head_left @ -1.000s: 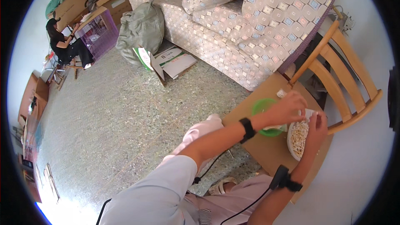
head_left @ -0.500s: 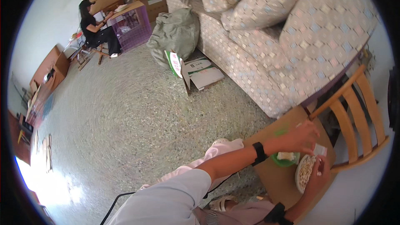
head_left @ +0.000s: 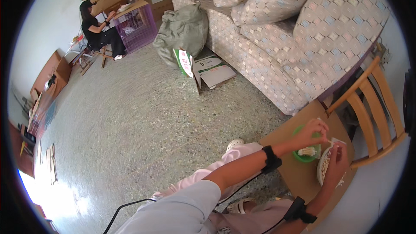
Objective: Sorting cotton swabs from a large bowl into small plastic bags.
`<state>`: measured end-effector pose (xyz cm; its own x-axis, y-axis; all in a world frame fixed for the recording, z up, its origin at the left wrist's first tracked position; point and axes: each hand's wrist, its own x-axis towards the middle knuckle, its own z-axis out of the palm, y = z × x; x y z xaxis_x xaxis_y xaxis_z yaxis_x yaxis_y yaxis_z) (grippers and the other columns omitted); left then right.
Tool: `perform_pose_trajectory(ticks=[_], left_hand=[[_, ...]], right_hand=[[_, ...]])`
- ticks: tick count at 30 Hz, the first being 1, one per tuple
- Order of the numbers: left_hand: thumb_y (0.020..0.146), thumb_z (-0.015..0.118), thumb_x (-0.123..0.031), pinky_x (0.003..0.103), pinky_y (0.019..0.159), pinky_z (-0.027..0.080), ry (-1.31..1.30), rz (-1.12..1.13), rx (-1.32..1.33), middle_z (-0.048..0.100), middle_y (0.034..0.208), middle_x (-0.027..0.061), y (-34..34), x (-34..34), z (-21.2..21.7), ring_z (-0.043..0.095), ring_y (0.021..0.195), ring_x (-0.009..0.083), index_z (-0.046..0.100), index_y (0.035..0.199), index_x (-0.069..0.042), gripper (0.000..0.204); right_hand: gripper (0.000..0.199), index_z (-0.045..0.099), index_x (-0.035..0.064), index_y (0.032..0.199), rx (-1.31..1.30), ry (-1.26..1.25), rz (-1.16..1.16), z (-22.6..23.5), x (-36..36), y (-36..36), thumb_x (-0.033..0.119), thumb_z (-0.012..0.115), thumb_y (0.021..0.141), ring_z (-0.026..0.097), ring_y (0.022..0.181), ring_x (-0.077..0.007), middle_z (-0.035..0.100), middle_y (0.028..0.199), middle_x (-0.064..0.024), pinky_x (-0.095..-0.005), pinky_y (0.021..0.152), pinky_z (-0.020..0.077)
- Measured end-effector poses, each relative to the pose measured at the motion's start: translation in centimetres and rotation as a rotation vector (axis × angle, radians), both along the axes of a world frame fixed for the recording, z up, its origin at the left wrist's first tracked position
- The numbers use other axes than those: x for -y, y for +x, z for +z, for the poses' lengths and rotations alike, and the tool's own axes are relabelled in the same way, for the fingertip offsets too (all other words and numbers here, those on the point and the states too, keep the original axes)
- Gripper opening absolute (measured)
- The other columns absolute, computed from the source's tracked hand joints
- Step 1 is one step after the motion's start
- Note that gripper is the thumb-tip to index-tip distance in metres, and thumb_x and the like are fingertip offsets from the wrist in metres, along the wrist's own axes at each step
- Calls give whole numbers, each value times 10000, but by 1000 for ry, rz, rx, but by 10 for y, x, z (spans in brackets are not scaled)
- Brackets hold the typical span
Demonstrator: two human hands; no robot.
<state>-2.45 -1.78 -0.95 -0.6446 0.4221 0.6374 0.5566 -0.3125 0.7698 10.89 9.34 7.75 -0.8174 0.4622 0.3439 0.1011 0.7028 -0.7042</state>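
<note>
Hand at left pinching thin stick, right hand curled by bowl

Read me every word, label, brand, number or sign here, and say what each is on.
Standing green-and-white cardboard panel on the floor: red printing, too blurred to quote reliably.
Flat white-and-green cardboard beside it: dark and red marks, too small to quote.
Large brown cardboard box at the back: small pale patch, unreadable.
Small white rectangular piece by the right hand: no lettering I can make out.

Hands near green bowl
</note>
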Motion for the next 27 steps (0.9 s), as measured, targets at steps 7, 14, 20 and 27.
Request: perform_pose_trajectory(ticks=[7,14,20,27], left_hand=[[846,741,-281,369,1011,343,-59,-201,-18,607,1068,22,22,-22,-5,506,1121,220,674,841,-120,175],[874,714,-257,345,977,366,-7,-189,49,605,1049,22,16,-21,-9,545,1030,193,659,861,-106,161],[904,695,-223,295,880,464,140,-473,436,611,1082,20,0,-17,-1,544,1082,129,665,916,-90,137],[909,681,-177,266,816,483,139,-405,406,599,1138,32,-3,-20,-12,581,1010,103,663,960,-62,127]], right_hand=[[173,664,65,1078,-64,33,-135,-18,-24,8,167,586,962,616,860,-151,676,1032,-25,-293,711,479],[173,668,68,1076,-106,21,-114,-18,-14,2,170,583,966,613,860,-145,680,1053,-13,-288,712,476],[167,671,51,1078,-22,115,-112,-10,-25,8,127,610,942,616,846,-157,682,1020,-42,-297,714,482],[163,676,60,1063,-48,33,-135,-8,-8,2,132,623,927,634,820,-172,681,965,-71,-315,736,501]])
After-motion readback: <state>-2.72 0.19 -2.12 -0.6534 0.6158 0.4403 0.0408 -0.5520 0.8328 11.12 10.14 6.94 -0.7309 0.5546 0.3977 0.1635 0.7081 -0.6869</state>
